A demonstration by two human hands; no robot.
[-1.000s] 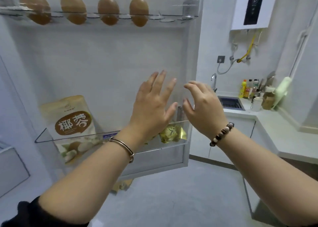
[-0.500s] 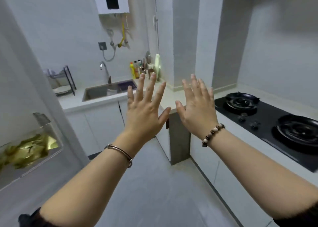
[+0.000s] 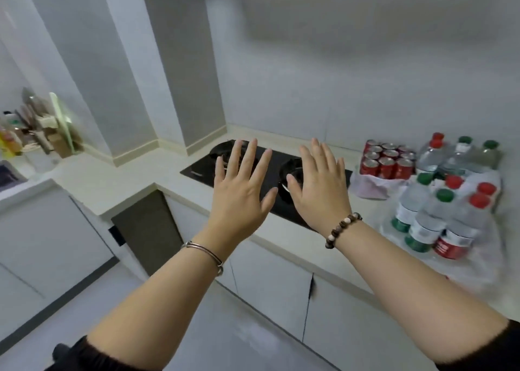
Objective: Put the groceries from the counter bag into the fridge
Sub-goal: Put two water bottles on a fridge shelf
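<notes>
Right now I am seeing both bare hands raised in front of the camera, backs toward me, fingers spread wide and holding nothing. The left hand (image 3: 239, 190) is wearing a thin silver metal bangle (image 3: 204, 254) at the wrist; the right hand (image 3: 320, 185) is wearing a brown and cream beaded bracelet (image 3: 342, 230). Both are hovering over the black glass gas hob (image 3: 202, 165) set into the pale cream stone counter (image 3: 112, 185). The groceries are sitting on that counter to the right of the hob: a block of red drink cans (image 3: 387, 161) standing in a crumpled pale plastic bag (image 3: 371, 186), and just beside it a cluster of clear plastic water bottles with red and green caps (image 3: 441, 210) (the picture is blurring here). Neither hand is touching them.
</notes>
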